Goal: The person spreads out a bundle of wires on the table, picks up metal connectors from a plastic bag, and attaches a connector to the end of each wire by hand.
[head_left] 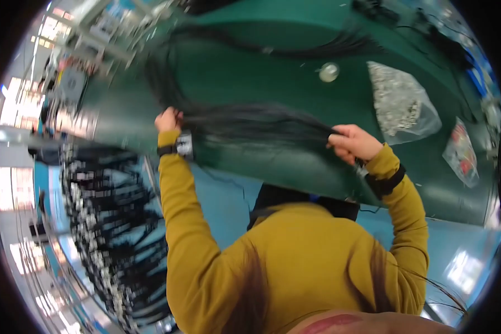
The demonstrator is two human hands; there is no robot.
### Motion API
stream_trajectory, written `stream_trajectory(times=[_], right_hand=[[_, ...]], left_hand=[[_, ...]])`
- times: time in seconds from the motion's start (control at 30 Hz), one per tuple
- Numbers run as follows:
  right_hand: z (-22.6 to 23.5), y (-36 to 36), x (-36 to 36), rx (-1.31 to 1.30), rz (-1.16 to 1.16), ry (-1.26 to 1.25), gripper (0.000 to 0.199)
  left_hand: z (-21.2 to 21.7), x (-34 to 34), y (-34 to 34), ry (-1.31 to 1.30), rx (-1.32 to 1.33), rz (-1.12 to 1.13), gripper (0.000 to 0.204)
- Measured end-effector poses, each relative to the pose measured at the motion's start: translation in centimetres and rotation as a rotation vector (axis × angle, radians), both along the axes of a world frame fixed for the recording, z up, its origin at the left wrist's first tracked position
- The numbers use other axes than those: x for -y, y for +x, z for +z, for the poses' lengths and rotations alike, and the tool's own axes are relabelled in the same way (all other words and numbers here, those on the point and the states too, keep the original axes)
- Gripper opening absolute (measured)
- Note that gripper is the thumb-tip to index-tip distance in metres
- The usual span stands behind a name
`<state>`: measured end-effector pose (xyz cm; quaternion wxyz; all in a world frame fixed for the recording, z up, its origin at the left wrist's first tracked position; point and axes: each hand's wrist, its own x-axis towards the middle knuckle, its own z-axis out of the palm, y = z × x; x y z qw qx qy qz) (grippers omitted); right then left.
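Stretched between my two hands over the green table is a bundle of thin black cables, blurred by motion. My left hand closes round the bundle at its left side, where it bends away and runs toward the back. At the other end, my right hand pinches the gathered cables between thumb and fingers. A second stretch of black cables lies across the far part of the table; its strands fan out at the right. Both wrists carry dark bands.
Right of the cables lies a clear bag of small pale parts, with a small round pale container nearby. A bag with red pieces sits near the right edge. Many black cable bundles hang on a rack at left.
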<state>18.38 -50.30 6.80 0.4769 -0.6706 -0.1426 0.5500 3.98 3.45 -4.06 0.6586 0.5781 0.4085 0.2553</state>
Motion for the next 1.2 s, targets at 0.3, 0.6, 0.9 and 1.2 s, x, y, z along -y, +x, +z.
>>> stream_trajectory(times=[0.3, 0.6, 0.9, 1.2], right_hand=[[-4.1, -0.5, 0.2, 0.361, 0.125, -0.22, 0.021], [-5.1, 0.8, 3.6, 1.429, 0.322, -0.257, 0.02], [-4.2, -0.3, 5.5, 1.508, 0.549, -0.503, 0.035], [-3.6, -1.1, 4.4, 1.732, 0.512, -0.428, 0.059]], left_hand=[[-0.4, 0.0, -1.7, -0.443, 0.244, 0.223, 0.005], [2.2, -10.9, 1.1, -0.272, 0.237, -0.023, 0.01], [2.5, -14.8, 1.8, -0.255, 0.218, 0.04, 0.012], [0.2, -22.9, 0.7, -0.093, -0.02, 0.171, 0.012]])
